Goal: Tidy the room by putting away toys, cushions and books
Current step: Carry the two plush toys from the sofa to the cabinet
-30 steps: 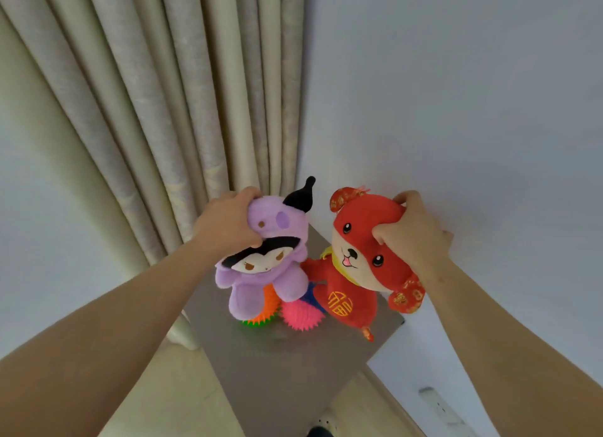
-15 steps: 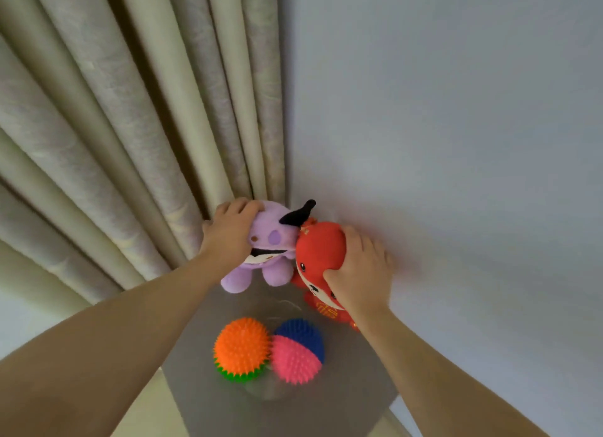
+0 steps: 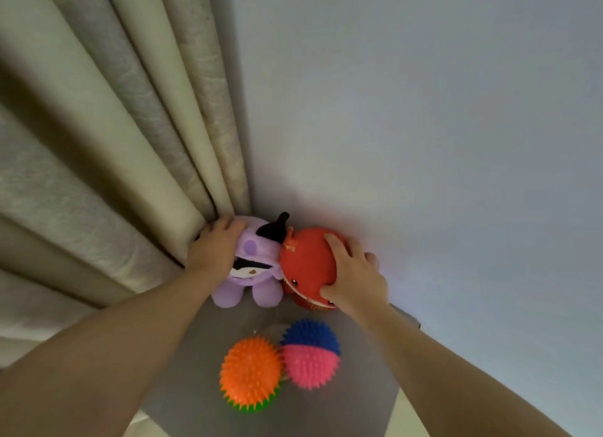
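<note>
Nearest, at lower centre, an orange spiky ball (image 3: 249,373) touches a pink-and-blue spiky ball (image 3: 310,358) on the grey desk (image 3: 342,413). Farther back at mid-frame, the left hand (image 3: 213,247) grips the purple plush (image 3: 257,273) by the head. The right hand (image 3: 354,280) curls, fingers spread, round the red plush (image 3: 306,257), against the curtain (image 3: 114,142) and wall (image 3: 424,126).

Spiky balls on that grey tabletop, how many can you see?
2. The orange-and-green spiky ball sits at the front; the blue-and-pink spiky ball touches its right side. Others may be hidden.
</note>
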Available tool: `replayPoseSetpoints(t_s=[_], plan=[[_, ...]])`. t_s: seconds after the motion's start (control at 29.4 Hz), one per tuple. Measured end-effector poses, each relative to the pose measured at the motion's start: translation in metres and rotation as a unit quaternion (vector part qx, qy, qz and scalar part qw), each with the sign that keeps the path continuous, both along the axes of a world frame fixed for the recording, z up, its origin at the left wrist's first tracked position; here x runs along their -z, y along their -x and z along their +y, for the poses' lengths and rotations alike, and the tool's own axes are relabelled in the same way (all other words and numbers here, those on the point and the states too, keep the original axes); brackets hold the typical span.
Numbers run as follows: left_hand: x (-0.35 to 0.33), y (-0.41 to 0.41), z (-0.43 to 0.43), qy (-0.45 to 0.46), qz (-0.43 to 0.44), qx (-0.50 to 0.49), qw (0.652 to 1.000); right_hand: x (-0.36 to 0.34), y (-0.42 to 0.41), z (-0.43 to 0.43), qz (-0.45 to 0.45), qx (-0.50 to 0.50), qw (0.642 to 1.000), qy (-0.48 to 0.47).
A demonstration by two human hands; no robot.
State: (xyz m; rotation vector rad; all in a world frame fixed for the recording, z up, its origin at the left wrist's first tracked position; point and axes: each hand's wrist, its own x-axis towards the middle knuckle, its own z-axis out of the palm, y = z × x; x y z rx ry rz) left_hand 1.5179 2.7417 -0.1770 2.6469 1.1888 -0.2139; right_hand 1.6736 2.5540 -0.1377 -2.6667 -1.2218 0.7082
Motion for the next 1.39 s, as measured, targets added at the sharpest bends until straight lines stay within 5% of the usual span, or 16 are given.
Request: replayPoseSetpoints(t_s=[0.27, 0.58, 0.88, 1.09, 1.29, 1.39], plan=[[0.009, -0.006, 0.0, -0.005, -0.223, 0.034, 0.974, -0.011, -0.008, -0.003, -0.04, 0.047, 0.998, 0.009], [0.035, -0.056, -0.002, 0.058, 0.036, -0.008, 0.998, 0.006, -0.014, -0.011, -0.07, 0.052, 0.995, 0.043], [0.002, -0.027, -0.05, 0.088, -0.146, -0.06, 0.984, 0.0, 0.002, -0.02, -0.014, 0.12, 0.993, 0.005], [-0.022, -0.008, -0.082, 0.162, -0.265, -0.066, 0.948, -0.012, 0.035, -0.02, -0.058, 0.101, 0.986, -0.116], [-0.05, 0.023, -0.139, 0.245, -0.347, -0.223, 0.877, -0.022, 0.065, -0.034, 0.047, 0.039, 0.969, -0.24], [-0.058, 0.048, -0.183, 0.219, -0.408, -0.338, 0.819, -0.026, 0.083, -0.049, 0.126, -0.034, 0.966, -0.222]])
